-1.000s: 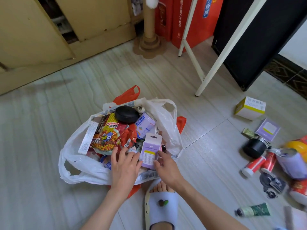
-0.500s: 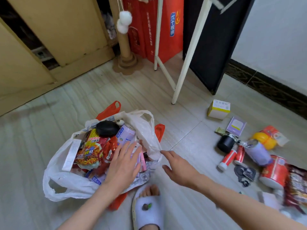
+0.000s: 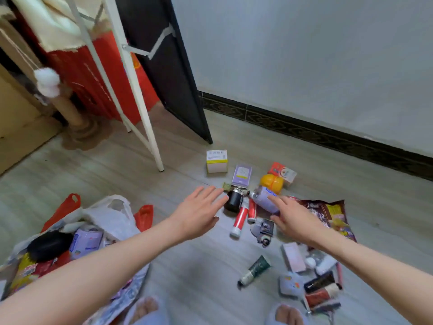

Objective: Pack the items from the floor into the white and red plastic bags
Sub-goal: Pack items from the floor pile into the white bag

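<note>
The white plastic bag (image 3: 112,214) sits inside the red bag (image 3: 62,211) at lower left, stuffed with snack packs, a purple can and a black round case. Loose items lie on the floor to the right: a black jar (image 3: 233,201), two red tubes (image 3: 240,218), a purple can (image 3: 264,199), a brown snack packet (image 3: 328,212), a green tube (image 3: 255,269). My left hand (image 3: 199,213) hovers with straight fingers just left of the black jar, holding nothing. The spread fingers of my right hand (image 3: 293,218) lie over the purple can's near end.
A white-and-yellow box (image 3: 216,160), a purple card box (image 3: 242,174), a yellow round container (image 3: 271,182) and an orange-white box (image 3: 283,172) lie farther back. A white stand leg (image 3: 150,132), a black panel (image 3: 178,73) and the wall border this spot. My slippered feet show at the bottom edge.
My view has swung right, away from the bags. Both hands left the bag and reached out over the loose items; the left no longer presses on the bag's contents.
</note>
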`<state>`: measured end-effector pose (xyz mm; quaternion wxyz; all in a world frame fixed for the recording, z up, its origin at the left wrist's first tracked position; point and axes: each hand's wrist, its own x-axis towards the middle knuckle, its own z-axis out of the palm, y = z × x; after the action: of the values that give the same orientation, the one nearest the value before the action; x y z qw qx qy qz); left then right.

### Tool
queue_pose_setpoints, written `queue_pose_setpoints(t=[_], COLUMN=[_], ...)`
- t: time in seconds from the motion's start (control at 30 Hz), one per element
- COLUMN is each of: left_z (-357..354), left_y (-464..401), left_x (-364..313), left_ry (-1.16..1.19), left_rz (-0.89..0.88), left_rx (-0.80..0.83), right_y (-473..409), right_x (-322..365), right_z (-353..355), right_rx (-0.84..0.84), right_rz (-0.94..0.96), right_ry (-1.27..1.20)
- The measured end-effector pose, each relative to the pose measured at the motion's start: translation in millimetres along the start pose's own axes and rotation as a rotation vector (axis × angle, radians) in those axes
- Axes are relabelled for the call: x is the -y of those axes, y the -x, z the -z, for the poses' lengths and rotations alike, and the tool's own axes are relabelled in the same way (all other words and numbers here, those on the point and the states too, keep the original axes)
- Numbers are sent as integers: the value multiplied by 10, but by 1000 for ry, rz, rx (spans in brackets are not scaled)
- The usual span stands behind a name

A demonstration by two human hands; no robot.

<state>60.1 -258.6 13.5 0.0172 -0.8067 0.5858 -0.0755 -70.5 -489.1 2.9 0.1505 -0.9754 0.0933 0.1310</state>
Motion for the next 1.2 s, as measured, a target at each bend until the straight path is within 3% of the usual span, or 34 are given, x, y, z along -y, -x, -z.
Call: queue_pose_setpoints(t=[0.2, 0.4, 0.67, 0.83, 0.97, 1.07, 1.2], left_z=[-756, -1628, -1946, -1848, -1524, -1166, -637], left_y=[-206, -1, -299, -236, -29, 160, 446], left_x=[-307, -827, -1011, -876, -709, -541, -200], left_ry=[113, 513, 605, 749, 769, 747, 623], left_rz=[51, 538, 829, 850, 795, 697, 501], left_rx=[102, 320, 157, 41, -57, -55, 78], right_y=[123, 291, 273, 260, 294, 332, 372], right_x=[-527, -658, -641, -493, -243, 64, 572], right_z=[-647, -1378, -1591, -1513, -1404, -1228, -969], right_rx=[79, 168, 151, 33, 5, -65, -110], right_rz=[-212, -428, -483, -481, -419, -348, -240], right_ry=[-58, 41, 62, 4, -180, -308, -363])
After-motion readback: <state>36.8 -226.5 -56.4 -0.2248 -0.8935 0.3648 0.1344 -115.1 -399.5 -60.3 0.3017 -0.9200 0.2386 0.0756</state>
